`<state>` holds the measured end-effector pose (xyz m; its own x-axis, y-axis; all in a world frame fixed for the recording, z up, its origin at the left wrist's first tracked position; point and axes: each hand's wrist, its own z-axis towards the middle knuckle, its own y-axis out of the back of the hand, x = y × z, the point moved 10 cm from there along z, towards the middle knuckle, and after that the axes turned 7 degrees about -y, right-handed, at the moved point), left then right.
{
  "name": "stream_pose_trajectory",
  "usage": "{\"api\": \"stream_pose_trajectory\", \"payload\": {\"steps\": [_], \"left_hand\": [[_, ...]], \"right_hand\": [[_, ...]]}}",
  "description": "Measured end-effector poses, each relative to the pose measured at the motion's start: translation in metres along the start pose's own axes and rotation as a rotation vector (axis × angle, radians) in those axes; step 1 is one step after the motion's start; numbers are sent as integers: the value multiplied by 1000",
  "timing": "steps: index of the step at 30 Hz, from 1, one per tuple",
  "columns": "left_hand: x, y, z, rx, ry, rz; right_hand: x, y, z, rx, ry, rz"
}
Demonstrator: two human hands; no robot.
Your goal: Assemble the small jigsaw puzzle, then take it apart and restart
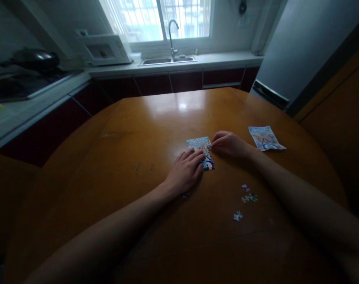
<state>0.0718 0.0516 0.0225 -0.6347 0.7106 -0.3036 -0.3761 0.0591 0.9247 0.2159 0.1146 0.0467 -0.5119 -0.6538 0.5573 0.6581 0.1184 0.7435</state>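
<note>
We are viewing a glossy brown wooden table (123,130); on it our landmark is lying, a rectangular multicoloured cardboard jigsaw puzzle (208,162), its longer axis apparently running away from the person. The bare left hand (186,167) is resting palm down over the puzzle's left part, fingers extended and slightly apart, gripping nothing that we are seeing. The bare right hand (227,142) is poising its thumb and fingertips close together at the puzzle's right edge; we are not managing to tell whether they are pinching a piece.

Key relation: the puzzle is lying directly left of the right fingertips; the left hand is being nearer, since it is covering part.

Right of the puzzle we are noting a pale printed, crinkled packet (264,139). Right of the puzzle and closer to the person, small multicoloured cardboard pieces (245,188) are lying loose.
</note>
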Motion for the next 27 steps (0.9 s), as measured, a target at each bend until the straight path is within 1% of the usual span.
{"api": "stream_pose_trajectory", "payload": {"steps": [3,10,18,27], "left_hand": [[0,-3,0,30,-2,13],[0,-3,1,34,-5,20],[0,-1,0,-6,-23,-7],[1,-1,0,-20,-33,-14]], "right_hand": [[1,-1,0,15,-3,-2],[6,-6,1,42,-12,-43],[12,-6,3,28,49,-87],[9,-8,2,54,22,-130]]}}
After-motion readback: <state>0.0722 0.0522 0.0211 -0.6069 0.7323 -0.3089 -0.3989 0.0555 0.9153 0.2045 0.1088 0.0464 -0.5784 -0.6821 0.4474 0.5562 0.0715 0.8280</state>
